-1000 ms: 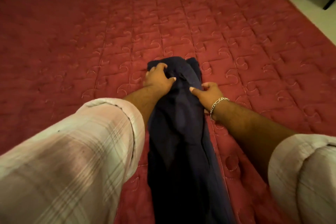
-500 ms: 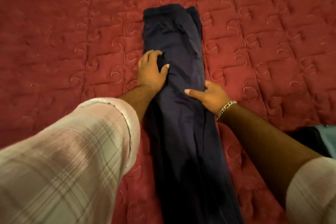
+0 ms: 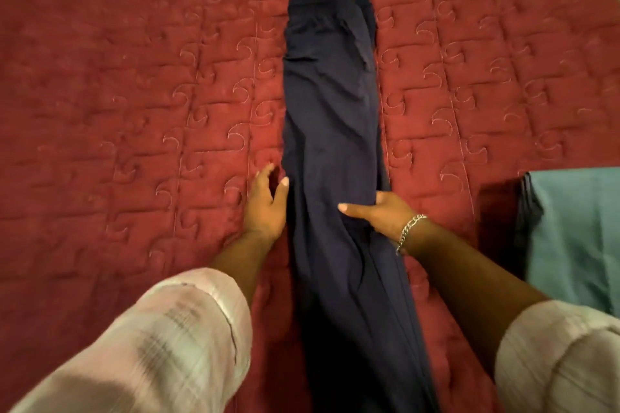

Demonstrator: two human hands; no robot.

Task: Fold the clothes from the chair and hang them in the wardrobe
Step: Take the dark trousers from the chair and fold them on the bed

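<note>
- Fingers (image 3: 385, 203) of the right hand (image 3: 382, 216) curl round the right edge of the navy trousers (image 3: 332, 131), thumb laid flat across the cloth on top, pinching a fold.
- Left hand (image 3: 266, 206) lies at the trousers' left edge, its fingers (image 3: 263, 176) loosely spread and relaxed, gripping nothing; the thumb tip touches the cloth.
- Folded lengthwise into a narrow strip, the trousers lie along the middle of the red quilted bed (image 3: 134, 94), waistband at the far end, legs running toward the near edge and out of view.
- A chain bracelet (image 3: 409, 231) circles the right wrist.
- Rolled checked sleeves (image 3: 174, 339) cover both forearms.
- A teal cloth (image 3: 577, 228) lies toward the bed's right edge, apart from the trousers.
</note>
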